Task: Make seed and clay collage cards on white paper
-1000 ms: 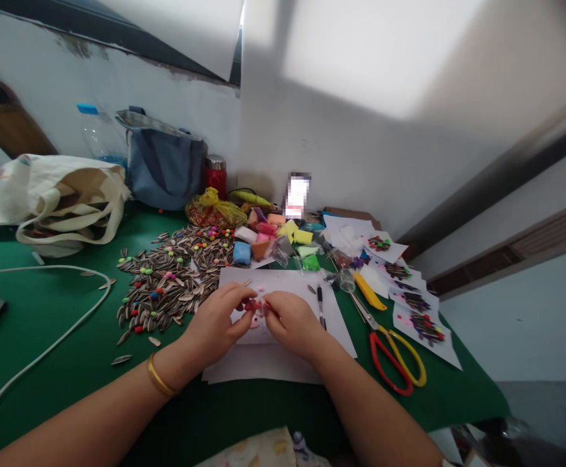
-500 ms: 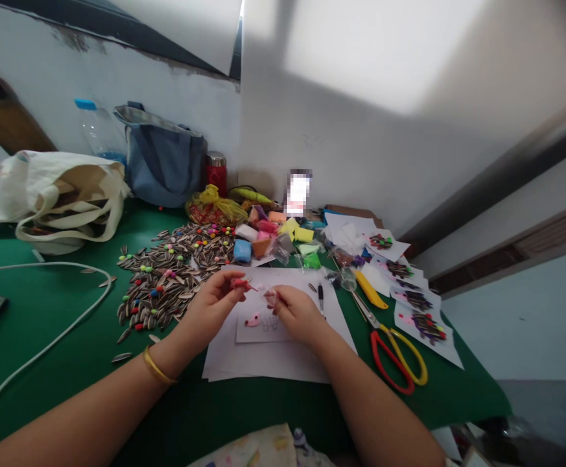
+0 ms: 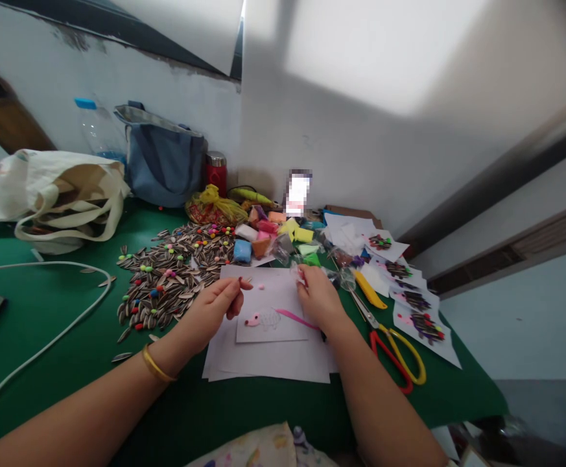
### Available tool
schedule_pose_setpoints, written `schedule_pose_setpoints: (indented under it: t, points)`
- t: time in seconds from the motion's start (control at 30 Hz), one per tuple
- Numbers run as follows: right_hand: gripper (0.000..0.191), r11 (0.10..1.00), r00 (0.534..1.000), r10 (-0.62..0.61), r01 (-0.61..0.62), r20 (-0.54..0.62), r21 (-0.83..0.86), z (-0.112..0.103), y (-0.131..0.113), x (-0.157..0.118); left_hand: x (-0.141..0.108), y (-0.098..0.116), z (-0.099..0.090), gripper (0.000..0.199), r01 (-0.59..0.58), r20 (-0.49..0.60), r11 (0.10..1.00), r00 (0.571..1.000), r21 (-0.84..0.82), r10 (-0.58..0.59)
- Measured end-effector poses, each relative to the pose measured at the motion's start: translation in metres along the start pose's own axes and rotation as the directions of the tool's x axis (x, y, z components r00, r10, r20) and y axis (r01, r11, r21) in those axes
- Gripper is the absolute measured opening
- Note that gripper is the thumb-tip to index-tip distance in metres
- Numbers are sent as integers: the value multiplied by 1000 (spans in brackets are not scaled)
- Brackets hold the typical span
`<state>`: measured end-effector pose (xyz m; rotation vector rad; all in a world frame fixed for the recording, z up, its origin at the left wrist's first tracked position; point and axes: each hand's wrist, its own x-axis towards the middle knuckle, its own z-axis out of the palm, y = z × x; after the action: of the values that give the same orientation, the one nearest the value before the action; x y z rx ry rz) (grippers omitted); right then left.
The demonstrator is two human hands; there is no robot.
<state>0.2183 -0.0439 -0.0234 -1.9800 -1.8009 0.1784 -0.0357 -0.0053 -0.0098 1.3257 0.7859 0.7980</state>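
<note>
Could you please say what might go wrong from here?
The thin pink strip, its end hidden by the right hand, could drag across the pink-headed animal drawing on the white paper card.
The small pink ball beyond the drawing may get brushed away.
The right forearm could knock the metal scissors with red and yellow handles beside it.

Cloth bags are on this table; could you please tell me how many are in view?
2: the pale bag at the left of the table, and the blue bag farther right, near the wall. Others could be hidden behind them.
</note>
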Motion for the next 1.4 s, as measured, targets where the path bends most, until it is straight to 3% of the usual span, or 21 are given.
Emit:
schedule_pose_setpoints:
  t: [0.2, 0.27, 0.37, 0.47, 0.57, 0.63, 0.77, 0.97, 1.1, 1.23, 1.4]
  points:
    - [70, 991, 999, 40, -39, 7, -125, -6, 23, 4, 0, -2, -1, 30, -46, -58, 999, 997, 0, 46]
    - [65, 992, 999, 34, -37, -30, -120, -12, 24, 3, 0, 0, -1, 25, -25, -74, 999, 997, 38, 28]
    - [34, 992, 995, 67, -74, -69, -99, -24, 19, 0, 1, 0, -1, 29, 4, -95, 999, 995, 50, 1]
    - [18, 997, 985, 77, -72, 156, -36, -34, 9, -6, 3, -3, -2, 32, 0, -100, 1000, 995, -26, -3]
    - [22, 1000, 898, 8, -4, 440, -10, -39, 1, -12, 4, -5, -2, 38, -13, -66, 1000, 998, 28, 15]
    - [17, 998, 869, -41, 56, 493, -15, -39, -3, -15, 4, -4, -2, 39, -12, -31, 997, 999, 81, 14]
    - [7, 988, 882, -119, 151, 455, -34, -35, -5, -16, 4, -3, -1, 45, 28, -38, 995, 999, 94, -24]
    - [8, 964, 926, -64, 153, 371, -216, -32, -2, -15, 7, -4, 1, 59, 100, -104, 995, 989, -23, -102]
    - [9, 936, 954, -51, 149, 295, -320, -32, -2, -14, 7, -2, 1, 52, 98, -40, 994, 994, -51, -100]
    - [9, 953, 952, -98, 174, 291, -249, -30, -9, -14, 5, 0, 0, 44, 92, -1, 996, 996, -20, -92]
    - [29, 961, 901, -192, 252, 389, -110, -24, -17, -16, 5, -1, 0, 43, 65, -87, 989, 993, -133, -77]
